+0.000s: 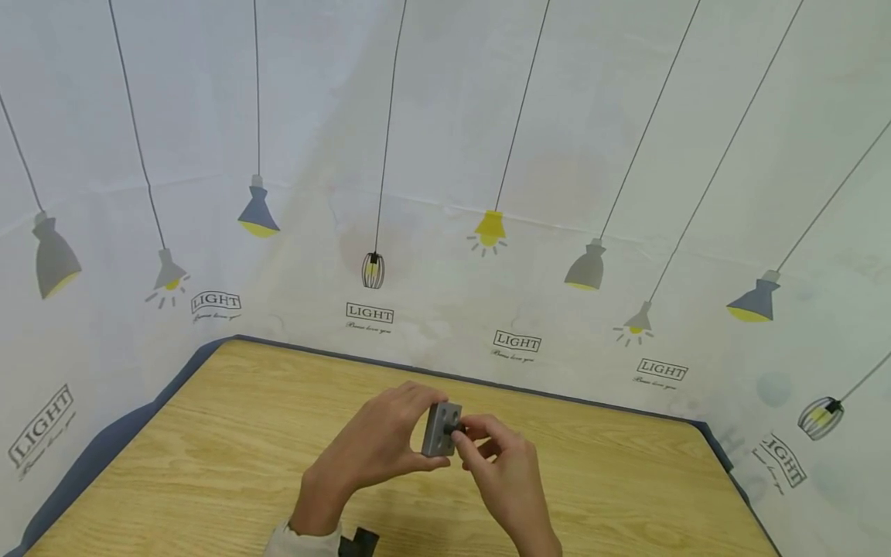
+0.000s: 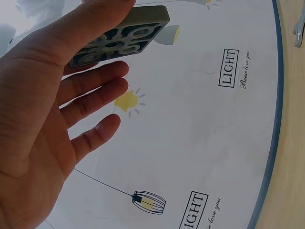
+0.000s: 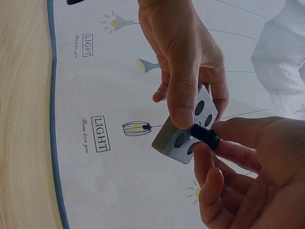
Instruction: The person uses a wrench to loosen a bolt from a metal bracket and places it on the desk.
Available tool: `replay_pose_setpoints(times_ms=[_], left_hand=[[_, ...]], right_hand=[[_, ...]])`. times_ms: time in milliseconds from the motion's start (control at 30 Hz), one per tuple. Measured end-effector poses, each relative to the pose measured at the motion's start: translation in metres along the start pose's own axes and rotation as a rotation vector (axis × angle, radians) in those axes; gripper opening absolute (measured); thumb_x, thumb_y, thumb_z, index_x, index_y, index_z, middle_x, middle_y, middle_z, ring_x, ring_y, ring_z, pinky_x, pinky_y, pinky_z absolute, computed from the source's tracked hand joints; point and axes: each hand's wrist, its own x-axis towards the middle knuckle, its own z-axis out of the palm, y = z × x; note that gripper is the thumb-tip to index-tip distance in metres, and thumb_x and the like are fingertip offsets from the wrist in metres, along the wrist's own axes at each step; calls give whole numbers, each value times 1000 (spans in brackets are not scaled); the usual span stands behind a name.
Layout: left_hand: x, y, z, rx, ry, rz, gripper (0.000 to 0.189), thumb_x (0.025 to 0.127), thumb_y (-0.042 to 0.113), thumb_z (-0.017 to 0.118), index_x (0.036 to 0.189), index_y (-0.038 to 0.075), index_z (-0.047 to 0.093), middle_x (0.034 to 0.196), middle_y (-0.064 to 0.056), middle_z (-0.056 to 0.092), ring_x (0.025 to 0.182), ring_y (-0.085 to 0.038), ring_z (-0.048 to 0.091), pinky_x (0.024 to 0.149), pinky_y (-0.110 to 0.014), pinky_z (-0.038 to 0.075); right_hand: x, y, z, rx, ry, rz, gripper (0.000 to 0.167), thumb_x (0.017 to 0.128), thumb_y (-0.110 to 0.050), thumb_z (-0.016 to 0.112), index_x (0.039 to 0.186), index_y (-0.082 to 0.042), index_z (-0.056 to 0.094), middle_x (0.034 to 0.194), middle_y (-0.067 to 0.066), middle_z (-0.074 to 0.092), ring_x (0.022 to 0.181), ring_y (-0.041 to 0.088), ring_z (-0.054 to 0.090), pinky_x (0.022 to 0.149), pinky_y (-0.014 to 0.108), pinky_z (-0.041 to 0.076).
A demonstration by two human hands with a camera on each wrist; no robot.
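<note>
Well, above the wooden surface (image 1: 605, 495), the left hand (image 1: 372, 445) and right hand (image 1: 506, 472) hold a grey block (image 1: 435, 433) and black bolt (image 3: 207, 137).
The block looks stiff, probably light, best taken by opposite edges, where the left hand, curved wide, grips it; the hard little bolt suits a fingertip pinch, which the right hand gives, its far end at the block's face.

The block (image 1: 437, 435) is grey, its flat face patterned with dark round holes, and the screw (image 3: 206, 137) is black. The table (image 1: 230, 433) shows a yellow-tan wood grain bordered by dark blue edging (image 1: 104, 452); the sleeve (image 1: 306, 539) is cream. The whitish backdrop (image 1: 445, 116) bears a repeating print of grey, blue and yellow pendant lamps (image 1: 585, 267), with black "LIGHT" lettering (image 1: 370, 313).
</note>
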Motion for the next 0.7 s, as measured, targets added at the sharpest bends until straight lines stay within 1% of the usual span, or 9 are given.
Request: replay_pose_setpoints(times_ms=[467, 700], left_hand=[[0, 0, 0, -6, -12, -14, 65, 70, 42, 89, 123, 16, 61, 115, 5, 65, 109, -10, 61, 90, -33, 54], [0, 0, -1, -4, -8, -11, 66, 69, 42, 90, 123, 16, 61, 116, 4, 65, 109, -11, 61, 90, -34, 54]], right_hand=[[-1, 0, -1, -4, -3, -21, 14, 89, -10, 73, 104, -12, 73, 88, 4, 71, 66, 6, 65, 61, 21, 54], [-1, 0, 0, -11, 14, -35, 15, 88, -10, 74, 102, -14, 73, 91, 3, 72, 68, 8, 65, 58, 21, 54]])
